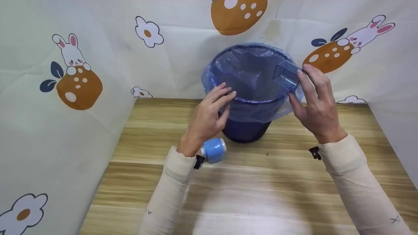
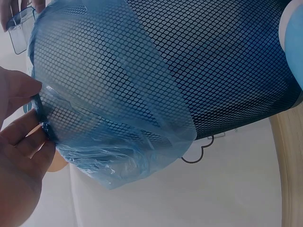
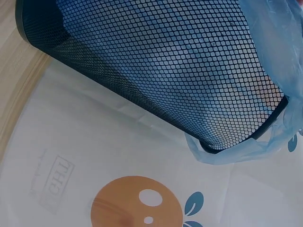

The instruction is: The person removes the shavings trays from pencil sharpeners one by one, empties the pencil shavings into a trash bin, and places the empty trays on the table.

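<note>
A dark blue mesh trash can (image 1: 246, 130) stands upright on the floor. A thin blue bag (image 1: 258, 112) lines it and folds over its rim. My left hand (image 1: 209, 111) holds the near left of the lined rim, thumb outside and fingertips over the edge. In the left wrist view, that thumb (image 2: 23, 85) lies against the bag. My right hand (image 1: 316, 104) pinches a small clear plastic box (image 1: 285, 76) between thumb and fingers, tilted over the right side of the can's mouth. The right wrist view shows the can's mesh side (image 3: 161, 61), with the right hand mostly out of sight.
A light blue container with white ends (image 1: 214, 150) lies on the wood-patterned surface (image 1: 248, 192) beside the can, near my left wrist. Pale printed walls (image 1: 176, 65) stand close behind the can and on both sides.
</note>
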`<state>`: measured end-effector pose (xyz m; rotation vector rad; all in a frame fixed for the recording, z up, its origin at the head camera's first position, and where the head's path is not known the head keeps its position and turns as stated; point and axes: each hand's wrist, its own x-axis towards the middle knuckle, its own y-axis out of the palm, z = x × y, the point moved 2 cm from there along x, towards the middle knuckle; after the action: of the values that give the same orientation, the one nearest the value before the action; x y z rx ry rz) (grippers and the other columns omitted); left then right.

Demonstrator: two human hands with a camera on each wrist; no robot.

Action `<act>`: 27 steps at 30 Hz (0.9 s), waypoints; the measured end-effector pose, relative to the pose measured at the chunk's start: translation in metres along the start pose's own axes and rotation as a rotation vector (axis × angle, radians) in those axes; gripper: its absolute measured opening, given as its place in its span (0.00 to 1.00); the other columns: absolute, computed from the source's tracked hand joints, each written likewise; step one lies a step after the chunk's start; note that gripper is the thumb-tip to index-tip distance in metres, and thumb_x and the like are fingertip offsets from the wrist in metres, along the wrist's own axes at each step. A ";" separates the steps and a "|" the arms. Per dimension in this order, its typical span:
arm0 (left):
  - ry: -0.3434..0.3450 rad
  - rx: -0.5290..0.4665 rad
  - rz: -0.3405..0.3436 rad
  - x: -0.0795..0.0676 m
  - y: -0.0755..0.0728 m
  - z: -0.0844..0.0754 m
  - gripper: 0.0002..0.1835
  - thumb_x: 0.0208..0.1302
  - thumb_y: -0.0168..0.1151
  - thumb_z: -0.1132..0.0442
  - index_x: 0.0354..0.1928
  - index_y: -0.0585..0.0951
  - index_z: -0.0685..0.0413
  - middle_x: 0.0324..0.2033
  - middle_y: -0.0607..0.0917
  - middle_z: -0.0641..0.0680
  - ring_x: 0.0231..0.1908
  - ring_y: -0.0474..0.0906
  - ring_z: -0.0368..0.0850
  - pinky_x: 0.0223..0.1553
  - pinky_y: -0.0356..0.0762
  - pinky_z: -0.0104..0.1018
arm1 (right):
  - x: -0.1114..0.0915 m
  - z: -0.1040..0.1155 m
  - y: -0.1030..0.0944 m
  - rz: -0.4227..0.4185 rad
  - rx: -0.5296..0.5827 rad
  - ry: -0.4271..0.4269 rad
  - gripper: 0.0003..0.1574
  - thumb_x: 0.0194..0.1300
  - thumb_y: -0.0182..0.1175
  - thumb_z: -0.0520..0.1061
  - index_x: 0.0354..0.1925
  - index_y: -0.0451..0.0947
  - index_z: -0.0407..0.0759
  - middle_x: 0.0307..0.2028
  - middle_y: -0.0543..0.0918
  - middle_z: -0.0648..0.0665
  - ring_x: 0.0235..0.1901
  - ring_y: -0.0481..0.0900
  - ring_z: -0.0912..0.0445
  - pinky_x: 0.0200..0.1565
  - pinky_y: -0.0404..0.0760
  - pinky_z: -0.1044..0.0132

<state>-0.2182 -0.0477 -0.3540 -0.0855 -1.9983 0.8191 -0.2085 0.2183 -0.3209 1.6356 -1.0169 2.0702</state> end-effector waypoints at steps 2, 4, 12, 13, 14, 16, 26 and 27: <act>-0.001 0.001 0.003 0.000 0.000 0.000 0.18 0.66 0.59 0.71 0.57 0.82 0.63 0.57 0.81 0.62 0.67 0.70 0.55 0.72 0.61 0.38 | -0.002 -0.001 -0.002 -0.003 0.001 0.018 0.34 0.52 0.68 0.25 0.58 0.73 0.29 0.60 0.74 0.34 0.62 0.72 0.40 0.69 0.68 0.54; -0.004 -0.001 0.009 0.000 0.000 0.000 0.18 0.66 0.59 0.71 0.57 0.81 0.63 0.57 0.81 0.62 0.67 0.70 0.55 0.72 0.61 0.38 | -0.004 -0.001 -0.004 -0.010 0.001 0.032 0.34 0.51 0.68 0.25 0.58 0.72 0.29 0.60 0.74 0.34 0.62 0.72 0.40 0.69 0.68 0.54; -0.003 0.002 0.026 -0.001 0.000 -0.001 0.19 0.67 0.58 0.70 0.59 0.80 0.64 0.60 0.79 0.63 0.68 0.68 0.57 0.72 0.60 0.39 | -0.013 -0.004 -0.012 -0.041 -0.004 0.048 0.36 0.49 0.68 0.24 0.58 0.73 0.29 0.60 0.74 0.35 0.60 0.72 0.39 0.68 0.68 0.54; 0.001 0.004 0.026 -0.001 0.000 -0.001 0.19 0.67 0.58 0.70 0.59 0.80 0.64 0.60 0.79 0.63 0.68 0.68 0.57 0.72 0.61 0.39 | -0.014 -0.006 -0.013 -0.043 -0.003 0.048 0.36 0.49 0.69 0.25 0.58 0.73 0.29 0.60 0.75 0.35 0.60 0.72 0.39 0.68 0.69 0.54; 0.004 0.005 0.025 -0.001 0.000 -0.001 0.19 0.67 0.58 0.70 0.59 0.80 0.65 0.60 0.79 0.64 0.68 0.68 0.57 0.72 0.60 0.40 | -0.016 -0.007 -0.013 -0.046 -0.002 0.049 0.36 0.49 0.69 0.25 0.58 0.73 0.29 0.60 0.75 0.35 0.60 0.72 0.39 0.68 0.69 0.54; 0.012 0.008 0.023 -0.001 0.001 -0.001 0.19 0.67 0.58 0.70 0.60 0.79 0.65 0.60 0.79 0.64 0.67 0.69 0.58 0.72 0.60 0.41 | -0.018 -0.009 -0.015 -0.048 -0.004 0.056 0.36 0.49 0.69 0.26 0.58 0.73 0.29 0.60 0.74 0.35 0.60 0.72 0.39 0.68 0.69 0.54; 0.035 -0.002 0.001 -0.002 0.001 -0.002 0.22 0.66 0.59 0.70 0.62 0.77 0.65 0.61 0.78 0.64 0.67 0.69 0.60 0.74 0.57 0.42 | -0.027 -0.010 -0.021 -0.085 0.001 0.092 0.37 0.46 0.70 0.25 0.57 0.73 0.27 0.58 0.75 0.34 0.58 0.72 0.39 0.67 0.69 0.54; 0.038 -0.001 -0.003 -0.002 0.001 -0.002 0.22 0.66 0.59 0.70 0.62 0.77 0.65 0.61 0.78 0.64 0.67 0.69 0.60 0.74 0.57 0.42 | -0.029 -0.011 -0.021 -0.086 -0.002 0.099 0.37 0.46 0.70 0.26 0.57 0.73 0.27 0.58 0.75 0.34 0.58 0.72 0.39 0.67 0.69 0.54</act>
<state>-0.2153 -0.0468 -0.3554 -0.0982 -1.9626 0.8092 -0.1943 0.2462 -0.3418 1.5310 -0.9004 2.0706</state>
